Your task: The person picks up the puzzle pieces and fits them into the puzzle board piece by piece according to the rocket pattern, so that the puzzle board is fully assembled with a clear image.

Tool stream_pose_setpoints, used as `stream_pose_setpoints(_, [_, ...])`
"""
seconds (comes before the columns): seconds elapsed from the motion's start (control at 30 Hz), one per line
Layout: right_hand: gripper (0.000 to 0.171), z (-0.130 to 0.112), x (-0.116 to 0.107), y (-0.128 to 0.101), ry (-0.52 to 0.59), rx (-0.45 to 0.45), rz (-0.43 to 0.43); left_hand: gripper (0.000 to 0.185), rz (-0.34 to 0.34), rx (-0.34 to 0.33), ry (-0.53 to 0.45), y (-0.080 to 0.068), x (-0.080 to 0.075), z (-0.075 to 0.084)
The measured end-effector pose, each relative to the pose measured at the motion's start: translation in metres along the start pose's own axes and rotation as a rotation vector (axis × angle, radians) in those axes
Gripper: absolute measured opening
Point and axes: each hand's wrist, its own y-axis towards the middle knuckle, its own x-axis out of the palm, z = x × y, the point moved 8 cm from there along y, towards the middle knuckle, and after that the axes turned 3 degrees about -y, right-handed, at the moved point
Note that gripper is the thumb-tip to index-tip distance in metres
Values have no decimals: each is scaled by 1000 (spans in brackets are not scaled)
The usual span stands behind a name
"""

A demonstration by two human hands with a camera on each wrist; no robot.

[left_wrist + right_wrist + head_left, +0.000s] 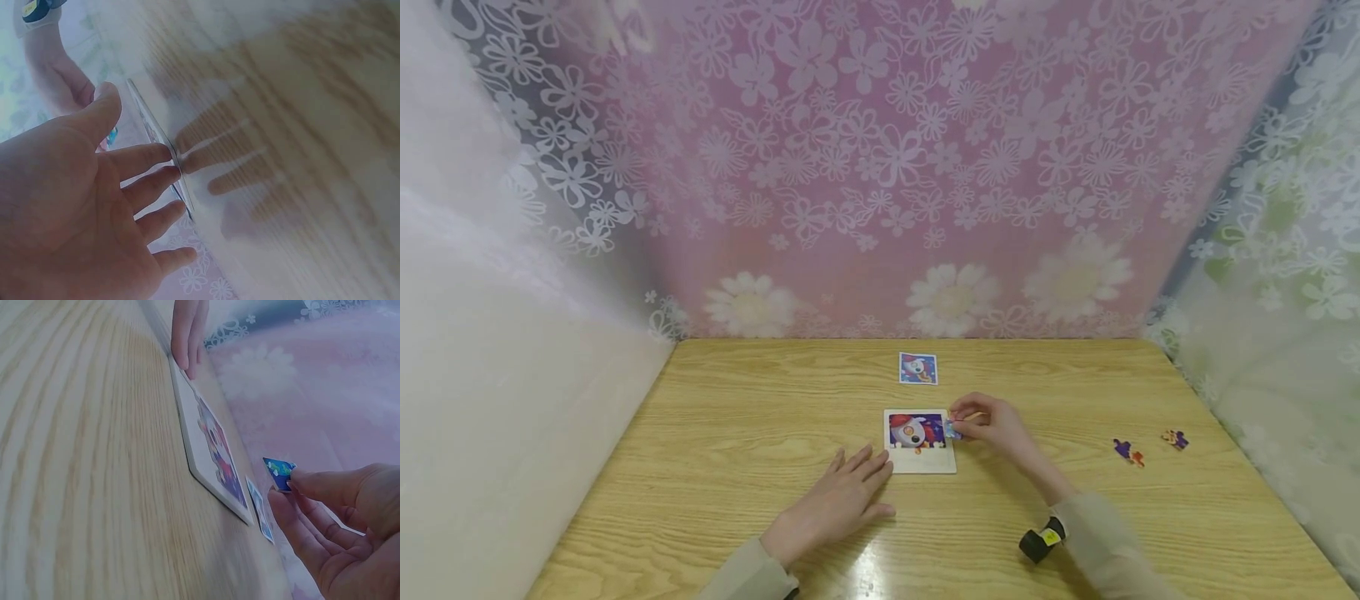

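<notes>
A white-framed puzzle board (919,465) lies on the table, its upper part filled with a picture of a white, red-eared character on purple; the lower strip is bare white. My left hand (838,497) touches the board's left edge with spread, fairly straight fingers, as the left wrist view also shows at the board's rim (150,122). Between thumb and fingertips, my right hand (997,427) pinches a blue jigsaw piece (279,474) with green and white marks. In the head view that piece overlaps the board's right edge; in the right wrist view it appears raised above the table.
Behind the board lies a small picture card (918,368) with a similar character. Off to the right are loose purple-and-orange jigsaw pieces (1122,448) and another piece (1175,439). A black wrist device (1041,542) sits at the right cuff. Flowered curtains (850,167) enclose the wooden table (737,417).
</notes>
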Motion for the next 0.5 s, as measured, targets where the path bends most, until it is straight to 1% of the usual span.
stream_pose_setpoints(0.27, [24,-3,28,11,-13,18,-52,66,1,-2,1,1,-1,1])
stream_pose_setpoints(0.5, [22,-9,50,16,-20,-41,-109,66,-6,-11,2,4,3,-3])
